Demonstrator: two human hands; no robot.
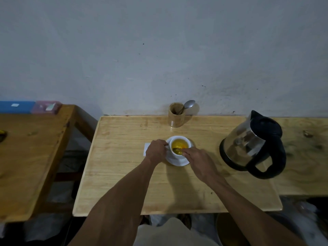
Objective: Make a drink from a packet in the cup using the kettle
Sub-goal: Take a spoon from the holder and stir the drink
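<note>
A white cup (188, 143) holding yellow liquid stands on a white saucer (179, 162) in the middle of the light wooden table (124, 167). My left hand (156, 151) grips the cup's left side at its handle. My right hand (197, 159) pinches a small spoon (177, 149) whose bowl dips into the drink. A white packet (147, 148) lies flat just left of the cup, partly hidden under my left hand. The steel kettle (248, 142) with black lid and handle stands to the right, lid shut.
A wooden holder (176, 115) with a spoon (189, 104) stands at the table's back edge by the wall. A second wooden table (26, 157) is on the left with blue and pink boxes (32, 107). Another wooden surface (305, 157) lies right of the kettle.
</note>
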